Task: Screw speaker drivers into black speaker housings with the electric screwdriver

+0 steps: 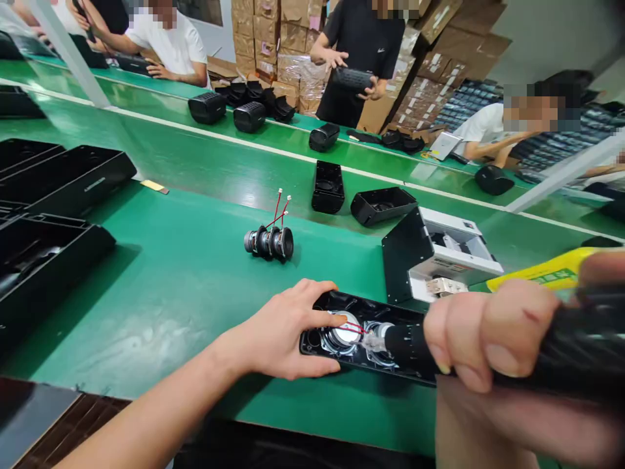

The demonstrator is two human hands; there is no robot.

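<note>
My left hand (286,332) is wrapped round the left end of a long black speaker housing (336,301), its thumb below and fingers above. Inside the housing sit two round speaker drivers (347,329) with thin red wires, and one fingertip rests by the left driver. My right hand (493,335) grips a black electric screwdriver (407,343), which points left into the housing near the right driver. The tip is blurred, so contact with a screw cannot be made out. Beyond my left hand, a row of loose drivers (269,243) with red leads lies on the green mat.
A black and white screw feeder (405,254) stands behind the housing, beside a yellow packet (547,270). Large black cases (63,176) line the left. Two open housings (328,185) lie on the green conveyor (219,166). Several co-workers (361,58) stand or sit across it.
</note>
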